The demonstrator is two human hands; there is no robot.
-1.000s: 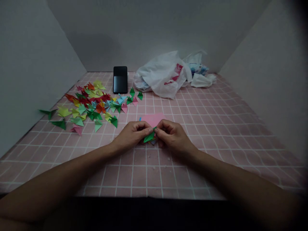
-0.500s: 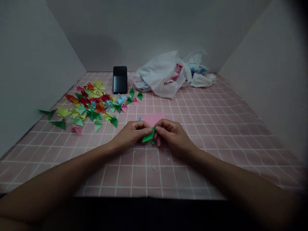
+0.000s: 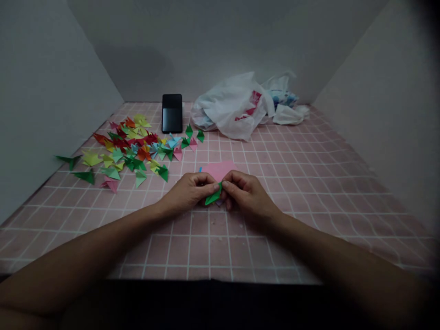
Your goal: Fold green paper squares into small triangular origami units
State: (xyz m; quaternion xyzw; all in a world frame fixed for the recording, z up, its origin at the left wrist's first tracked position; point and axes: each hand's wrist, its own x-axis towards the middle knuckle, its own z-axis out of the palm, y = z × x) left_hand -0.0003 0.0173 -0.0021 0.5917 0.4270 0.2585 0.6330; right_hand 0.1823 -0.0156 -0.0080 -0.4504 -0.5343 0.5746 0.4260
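Note:
A small folded piece of green paper (image 3: pixel 213 196) is pinched between my two hands, its pointed end slanting down to the left. My left hand (image 3: pixel 195 189) grips its upper left side with thumb and fingers. On the other side, my right hand (image 3: pixel 244 190) holds the top corner between thumb and forefinger. Just behind my hands lies pink paper (image 3: pixel 219 169), with a bit of blue showing at its left edge. Other bits of coloured paper under my hands are mostly covered.
Several folded paper shapes (image 3: pixel 129 160) in many colours spread over the left of the pink checked tablecloth (image 3: pixel 309 197). At the back stand a black phone (image 3: pixel 172 113), a crumpled white plastic bag (image 3: pixel 233 107) and a smaller white-and-blue bundle (image 3: pixel 285 101). Walls enclose three sides.
The green paper has turned slightly in my fingers and its lower tip has shifted a little right. Both hands stay almost in place, still pinching it.

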